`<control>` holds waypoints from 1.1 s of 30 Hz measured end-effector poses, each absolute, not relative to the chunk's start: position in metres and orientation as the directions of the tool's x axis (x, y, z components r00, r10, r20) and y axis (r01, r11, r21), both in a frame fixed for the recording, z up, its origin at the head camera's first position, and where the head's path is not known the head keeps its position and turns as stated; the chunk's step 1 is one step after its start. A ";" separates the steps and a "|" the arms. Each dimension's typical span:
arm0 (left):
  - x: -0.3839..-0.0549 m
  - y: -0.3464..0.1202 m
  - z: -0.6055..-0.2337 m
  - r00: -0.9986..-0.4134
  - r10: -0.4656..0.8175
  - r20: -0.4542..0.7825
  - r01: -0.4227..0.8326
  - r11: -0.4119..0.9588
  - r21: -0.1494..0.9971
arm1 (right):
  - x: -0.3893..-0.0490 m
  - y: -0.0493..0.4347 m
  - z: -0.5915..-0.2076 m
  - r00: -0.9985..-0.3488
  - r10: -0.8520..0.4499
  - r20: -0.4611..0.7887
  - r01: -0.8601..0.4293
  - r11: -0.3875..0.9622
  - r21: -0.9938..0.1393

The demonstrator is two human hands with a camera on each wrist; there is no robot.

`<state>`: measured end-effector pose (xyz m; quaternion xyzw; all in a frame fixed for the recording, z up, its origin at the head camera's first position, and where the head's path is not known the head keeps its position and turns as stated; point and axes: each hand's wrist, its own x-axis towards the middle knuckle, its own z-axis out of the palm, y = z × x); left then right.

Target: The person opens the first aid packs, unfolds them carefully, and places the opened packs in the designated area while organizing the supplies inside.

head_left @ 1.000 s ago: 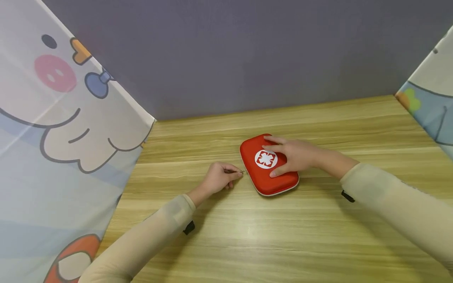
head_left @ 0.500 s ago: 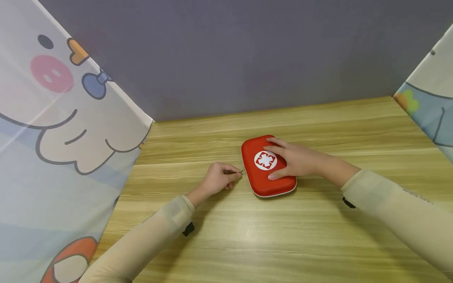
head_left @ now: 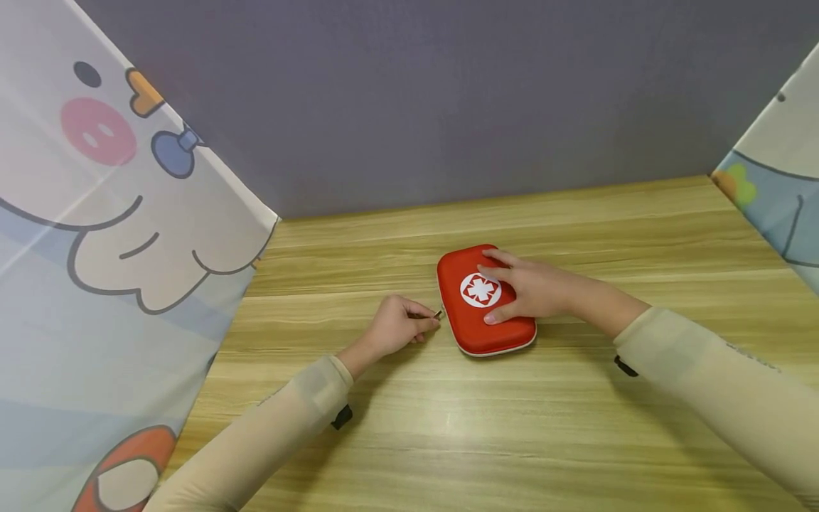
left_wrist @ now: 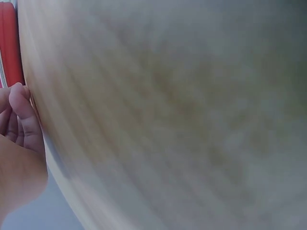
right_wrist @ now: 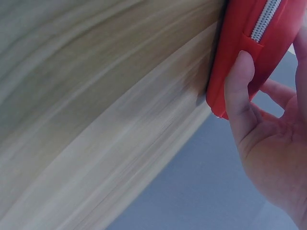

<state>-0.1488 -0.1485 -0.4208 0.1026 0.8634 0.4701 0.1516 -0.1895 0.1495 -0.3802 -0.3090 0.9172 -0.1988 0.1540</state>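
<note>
A red zip-up first-aid case point(head_left: 463, 331) with a white cross emblem point(head_left: 480, 290) on its lid lies on the wooden table. At the case's left side, my left hand point(head_left: 397, 326) pinches a small zipper pull point(head_left: 438, 313) between thumb and fingers. In the left wrist view the pull is hidden; the pinching fingertips are beside the red case point(left_wrist: 10, 48). My right hand point(head_left: 534, 286) rests on the right part of the lid with its fingers spread. In the right wrist view, its thumb point(right_wrist: 238, 76) is by the end of the silver zipper point(right_wrist: 265, 20).
The wood-grain table point(head_left: 435, 441) runs back to a grey wall point(head_left: 448, 99). Cartoon-printed cloth point(head_left: 147, 256) hangs along the left side, and similar cloth point(head_left: 780, 163) stands at the right.
The case has turned slightly and shifted a little under my right hand. My left hand stays at its left edge, and more of the zipper pull shows between the fingertips.
</note>
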 end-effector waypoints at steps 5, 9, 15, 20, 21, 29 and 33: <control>-0.143 -0.149 -0.421 -0.922 0.347 -0.172 0.046 0.539 0.841 | -0.190 0.148 -0.379 -0.767 -0.619 -0.170 -0.494 0.738 -0.459; -0.137 -0.150 -0.421 -0.915 0.360 -0.183 0.048 0.547 0.836 | -0.189 0.148 -0.380 -0.779 -0.603 -0.175 -0.477 0.750 -0.459; -0.131 -0.151 -0.422 -0.908 0.370 -0.195 0.041 0.543 0.838 | -0.191 0.145 -0.383 -0.799 -0.577 -0.171 -0.454 0.764 -0.459; -0.129 -0.150 -0.423 -0.907 0.372 -0.200 0.033 0.535 0.844 | -0.193 0.143 -0.383 -0.821 -0.552 -0.147 -0.437 0.773 -0.460; -0.129 -0.150 -0.423 -0.907 0.372 -0.198 0.036 0.536 0.843 | -0.194 0.143 -0.382 -0.823 -0.549 -0.142 -0.436 0.773 -0.461; -0.128 -0.148 -0.422 -0.905 0.375 -0.202 0.040 0.547 0.836 | -0.194 0.143 -0.379 -0.836 -0.532 -0.134 -0.429 0.786 -0.445; -0.122 -0.150 -0.422 -0.898 0.381 -0.220 0.029 0.550 0.835 | -0.194 0.139 -0.382 -0.839 -0.528 -0.132 -0.429 0.790 -0.439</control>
